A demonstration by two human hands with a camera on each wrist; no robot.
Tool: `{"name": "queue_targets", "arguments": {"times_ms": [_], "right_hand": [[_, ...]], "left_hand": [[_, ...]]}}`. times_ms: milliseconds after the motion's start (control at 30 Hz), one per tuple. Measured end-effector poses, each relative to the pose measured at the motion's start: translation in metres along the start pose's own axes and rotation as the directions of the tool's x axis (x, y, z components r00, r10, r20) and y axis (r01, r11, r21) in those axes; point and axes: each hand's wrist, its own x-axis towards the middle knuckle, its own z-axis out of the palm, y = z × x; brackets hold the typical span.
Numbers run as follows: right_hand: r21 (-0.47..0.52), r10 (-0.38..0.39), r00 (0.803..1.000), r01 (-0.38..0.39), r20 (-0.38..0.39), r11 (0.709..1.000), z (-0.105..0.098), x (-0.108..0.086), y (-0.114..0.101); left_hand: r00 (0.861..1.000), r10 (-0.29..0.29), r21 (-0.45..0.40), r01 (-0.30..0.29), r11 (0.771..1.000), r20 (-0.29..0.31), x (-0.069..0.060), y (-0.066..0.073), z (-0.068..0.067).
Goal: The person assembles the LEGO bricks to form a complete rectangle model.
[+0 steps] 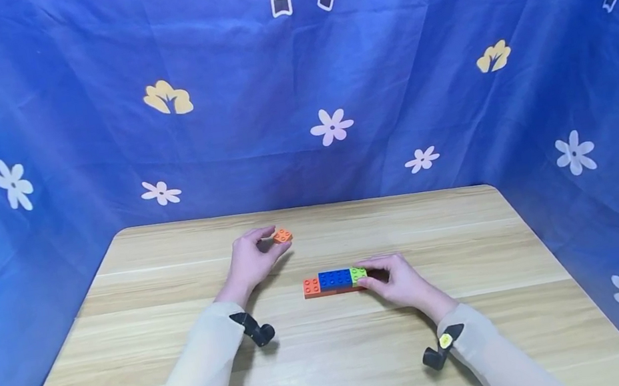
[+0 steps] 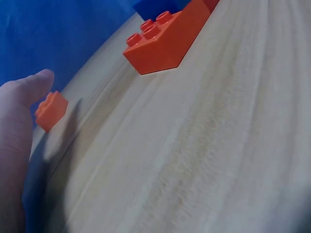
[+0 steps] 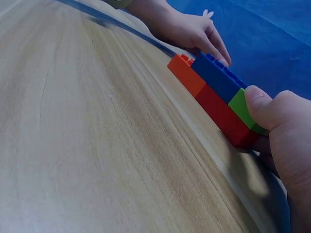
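My left hand has thumb and fingers on either side of a small orange brick, pinching it at the back middle of the table. In the left wrist view the thumb partly covers that orange brick. Front and right of it stands a row of joined bricks. A blue brick and a lime green brick sit on top of an orange brick and a red brick. My right hand grips the right end, its thumb against the green brick; its other fingers are mostly hidden behind.
The bricks rest on a light wood-grain table. A blue patterned curtain encloses the back and sides. A black wrist camera is on the left sleeve, and another black camera is on the right.
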Motion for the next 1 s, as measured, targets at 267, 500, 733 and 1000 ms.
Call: {"name": "queue_targets", "arguments": {"times_ms": [267, 500, 733, 1000], "right_hand": [[0.026, 0.007, 1.000, -0.008, 0.020, 1.000, 0.001, 0.001, 0.000], [0.027, 0.027, 0.999, -0.027, 0.027, 0.999, 0.003, 0.002, 0.000], [0.027, 0.042, 0.999, -0.043, 0.022, 0.999, 0.002, 0.001, 0.001], [0.041, 0.027, 1.000, -0.027, 0.013, 0.999, 0.002, -0.001, 0.007]], "left_hand": [[0.998, -0.047, 0.072, 0.044, 0.996, 0.046, 0.006, -0.008, 0.003], [0.996, -0.068, 0.141, 0.059, 0.988, 0.059, 0.010, -0.010, 0.004], [0.997, -0.040, 0.190, 0.026, 0.981, 0.069, 0.016, -0.008, 0.008], [0.997, -0.007, 0.162, -0.006, 0.987, 0.081, 0.019, -0.007, 0.011]]}}
